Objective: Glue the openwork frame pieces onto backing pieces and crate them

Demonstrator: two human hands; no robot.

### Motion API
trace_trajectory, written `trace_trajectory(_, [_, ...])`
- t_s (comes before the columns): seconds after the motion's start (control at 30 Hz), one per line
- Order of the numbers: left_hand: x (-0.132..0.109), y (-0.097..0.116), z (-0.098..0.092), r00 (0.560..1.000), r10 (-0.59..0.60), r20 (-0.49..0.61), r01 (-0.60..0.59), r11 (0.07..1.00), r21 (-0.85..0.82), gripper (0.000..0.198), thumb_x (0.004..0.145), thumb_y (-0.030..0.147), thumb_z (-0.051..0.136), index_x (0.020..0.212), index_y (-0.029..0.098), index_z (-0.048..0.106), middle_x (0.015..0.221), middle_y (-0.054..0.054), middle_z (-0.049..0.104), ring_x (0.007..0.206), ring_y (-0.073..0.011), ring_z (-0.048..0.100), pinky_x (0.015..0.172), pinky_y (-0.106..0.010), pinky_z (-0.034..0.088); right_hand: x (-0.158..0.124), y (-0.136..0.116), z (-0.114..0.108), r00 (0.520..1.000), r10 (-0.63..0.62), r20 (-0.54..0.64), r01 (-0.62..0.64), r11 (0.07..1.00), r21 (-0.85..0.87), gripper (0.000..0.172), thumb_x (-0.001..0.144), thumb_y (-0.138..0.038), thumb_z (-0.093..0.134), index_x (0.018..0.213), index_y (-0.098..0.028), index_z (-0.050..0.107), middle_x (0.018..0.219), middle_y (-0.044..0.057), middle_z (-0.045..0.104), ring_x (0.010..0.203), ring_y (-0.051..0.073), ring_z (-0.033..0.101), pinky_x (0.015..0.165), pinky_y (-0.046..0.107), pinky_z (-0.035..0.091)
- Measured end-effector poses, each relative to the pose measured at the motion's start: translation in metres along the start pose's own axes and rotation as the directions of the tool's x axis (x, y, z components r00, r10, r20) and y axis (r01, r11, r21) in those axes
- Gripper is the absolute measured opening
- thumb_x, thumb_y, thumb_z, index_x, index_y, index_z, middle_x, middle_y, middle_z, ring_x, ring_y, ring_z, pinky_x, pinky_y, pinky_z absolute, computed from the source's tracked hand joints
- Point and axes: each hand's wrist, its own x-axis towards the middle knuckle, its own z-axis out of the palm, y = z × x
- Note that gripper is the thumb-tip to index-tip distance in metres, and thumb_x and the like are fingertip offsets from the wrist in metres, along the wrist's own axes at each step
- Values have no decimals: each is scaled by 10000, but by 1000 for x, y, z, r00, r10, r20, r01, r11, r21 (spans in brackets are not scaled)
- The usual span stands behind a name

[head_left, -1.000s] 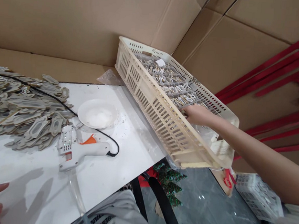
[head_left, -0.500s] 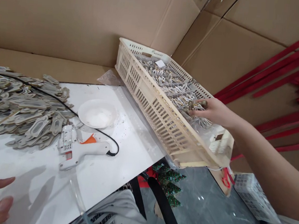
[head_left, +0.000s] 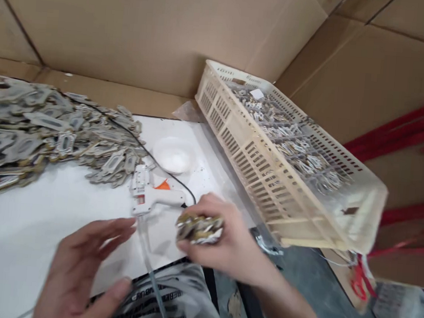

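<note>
My right hand [head_left: 223, 241] is closed around a handful of small gold-and-white pieces [head_left: 199, 228], just in front of the glue gun's handle. Blur hides their exact shape. To the left, my left hand [head_left: 86, 266] is held above the white table [head_left: 30, 233], thumb and fingers spread, with nothing in it. Between and beyond the hands lies a white glue gun [head_left: 157, 197] with an orange trigger. A long clear glue stick [head_left: 154, 279] runs from its back end toward me.
A cream plastic crate [head_left: 286, 189] on the right holds rows of small pieces [head_left: 301, 149]. Flat grey ornate plaques [head_left: 53, 122] are heaped at the left. A white dish [head_left: 175, 156] stands behind the glue gun, near its black cord [head_left: 126, 130]. Red ribbons [head_left: 401, 130] hang at the right.
My right hand has come out of the crate and moved left over the table edge with the handful of pieces. My left hand has moved right and further into view. The view has shifted left.
</note>
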Motion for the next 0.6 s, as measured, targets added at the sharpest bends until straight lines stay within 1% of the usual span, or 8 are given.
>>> trace_trajectory(0.03, [-5, 4, 6, 1000, -10, 25, 12, 995, -96, 703, 487, 500, 967, 1123, 362, 703, 1234, -35, 728, 1200, -305, 661, 986, -349, 605, 3, 7, 22, 999, -43, 28, 43, 999, -2, 205, 734, -246, 814, 918, -236, 724, 786, -21, 680, 741, 156, 625, 726, 286, 501])
trace_trajectory(0.07, [-10, 7, 12, 998, -45, 54, 53, 985, -165, 794, 449, 541, 976, 1172, 375, 690, 1299, -48, 708, 1278, -333, 619, 985, -370, 606, 6, 12, 42, 994, -91, 64, 92, 996, -16, 224, 734, -266, 815, 933, -243, 715, 787, -23, 680, 754, 161, 623, 762, 297, 505])
trace_trajectory(0.13, [-13, 10, 16, 990, -126, 69, 137, 973, -185, 924, 402, 561, 982, 1246, 344, 674, 1359, -84, 679, 1326, -374, 582, 976, -382, 609, 10, 18, 75, 961, -215, 174, 218, 976, 2, 201, 792, -321, 750, 969, -249, 689, 882, -6, 716, 815, 167, 641, 823, 306, 509])
trace_trajectory(0.23, [-13, 7, 9, 977, -211, 0, 210, 969, -128, 877, 394, 542, 985, 1186, 281, 712, 1302, -94, 704, 1272, -367, 621, 973, -317, 598, 13, 20, 104, 909, -330, 254, 358, 931, -72, 227, 821, -336, 632, 1003, -201, 655, 965, 58, 727, 874, 210, 632, 861, 356, 511])
trace_trajectory(0.33, [-8, -3, 0, 937, -345, -54, 328, 923, -202, 810, 387, 538, 986, 1106, 274, 723, 1214, -74, 734, 1188, -348, 670, 884, -285, 625, 15, 16, 111, 910, -274, 311, 348, 913, -215, 355, 842, -334, 611, 1148, -155, 630, 1054, 93, 731, 882, 258, 608, 830, 421, 512])
trace_trajectory(0.43, [-4, -11, -3, 840, -540, -46, 502, 807, -311, 812, 370, 554, 987, 1079, 265, 716, 1108, -76, 755, 1053, -344, 719, 732, -303, 657, 14, 12, 105, 919, -188, 346, 291, 916, -275, 455, 887, -321, 611, 1296, -125, 577, 1194, 116, 702, 997, 284, 600, 884, 444, 519])
trace_trajectory(0.5, [1, -11, -4, 794, -605, -50, 556, 757, -343, 791, 377, 554, 988, 1060, 259, 719, 1027, -61, 761, 920, -295, 741, 633, -264, 644, 13, 12, 97, 929, -212, 304, 291, 926, -241, 541, 900, -349, 627, 1381, -123, 527, 1220, 128, 674, 1064, 279, 596, 943, 422, 526])
trace_trajectory(0.6, [10, -5, -11, 806, -583, -107, 510, 773, -377, 664, 380, 514, 995, 913, 240, 708, 847, -16, 741, 739, -210, 721, 589, -219, 626, 15, 23, 80, 955, -270, 125, 290, 939, -186, 557, 919, -369, 632, 1422, -173, 495, 1275, 120, 637, 1179, 247, 586, 1022, 378, 518])
